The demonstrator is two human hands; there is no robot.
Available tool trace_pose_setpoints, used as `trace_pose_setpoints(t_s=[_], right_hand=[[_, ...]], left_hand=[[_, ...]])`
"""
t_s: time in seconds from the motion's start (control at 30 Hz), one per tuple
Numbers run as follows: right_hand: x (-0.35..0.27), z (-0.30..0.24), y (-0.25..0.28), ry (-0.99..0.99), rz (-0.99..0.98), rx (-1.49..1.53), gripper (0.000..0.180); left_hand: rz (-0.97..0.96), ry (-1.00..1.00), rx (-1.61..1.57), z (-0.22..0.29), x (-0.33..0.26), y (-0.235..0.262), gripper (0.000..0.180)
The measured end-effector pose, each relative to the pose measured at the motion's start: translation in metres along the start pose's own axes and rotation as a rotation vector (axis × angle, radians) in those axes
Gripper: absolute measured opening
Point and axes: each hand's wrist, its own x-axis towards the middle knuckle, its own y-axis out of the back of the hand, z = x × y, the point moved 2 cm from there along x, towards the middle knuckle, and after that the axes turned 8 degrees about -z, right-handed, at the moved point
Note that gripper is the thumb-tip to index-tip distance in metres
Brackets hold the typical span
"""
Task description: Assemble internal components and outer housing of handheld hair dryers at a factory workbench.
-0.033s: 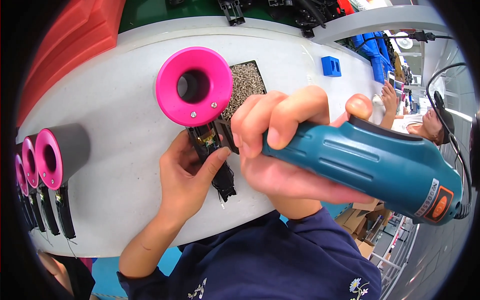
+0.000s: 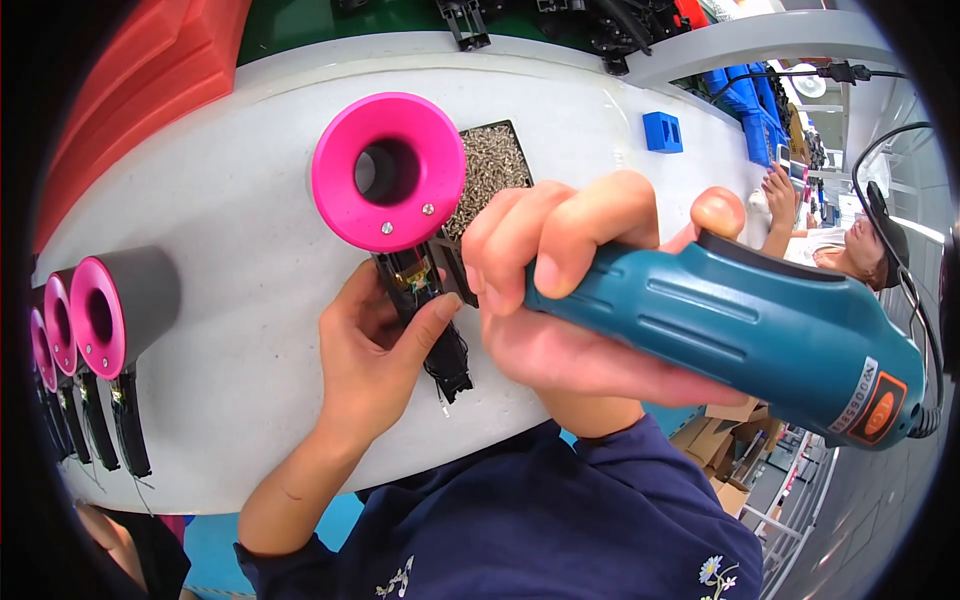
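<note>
A hair dryer (image 2: 338, 205) with a bright pink funnel-shaped end stands on the white table, with two silver screws in its lower rim. Its black handle points toward me, with a circuit board exposed. My left hand (image 2: 372, 365) is closed round that handle, thumb on top. My right hand (image 2: 520, 330) grips a teal electric screwdriver (image 2: 720, 315), its thumb raised near the black lever. The screwdriver's tip is hidden behind my fingers. Beside the dryer, partly covered by it and my right hand, lies a tray of small silver screws (image 2: 492, 165).
Several similar pink-ended dryers (image 2: 100, 315) stand in a row at the left of the table (image 2: 240, 300). A red bin (image 2: 165, 70) rises at the far left. A blue block (image 2: 661, 132) sits at the far right. Black cable (image 2: 900, 270) hangs at right, near another person (image 2: 865, 250).
</note>
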Motion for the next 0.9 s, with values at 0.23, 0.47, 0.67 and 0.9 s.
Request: trace_pose_setpoints(t_s=[0.23, 0.47, 0.67, 0.9], right_hand=[[0.000, -0.003, 0.009, -0.057, -0.057, 0.130, 0.069], [-0.003, -0.005, 0.018, -0.162, -0.173, 0.381, 0.042], [-0.002, -0.005, 0.016, -0.104, -0.133, 0.301, 0.049], [0.000, -0.003, 0.013, -0.039, -0.069, 0.186, 0.069]], left_hand=[[0.007, -0.016, 0.007, 0.000, 0.000, -0.001, 0.031], [0.296, -0.442, 0.044, -0.018, -0.009, -0.010, 0.032], [0.135, -0.413, 0.788, 0.004, -0.010, -0.002, 0.043], [0.130, -0.405, 1.112, 0.019, -0.006, -0.002, 0.053]])
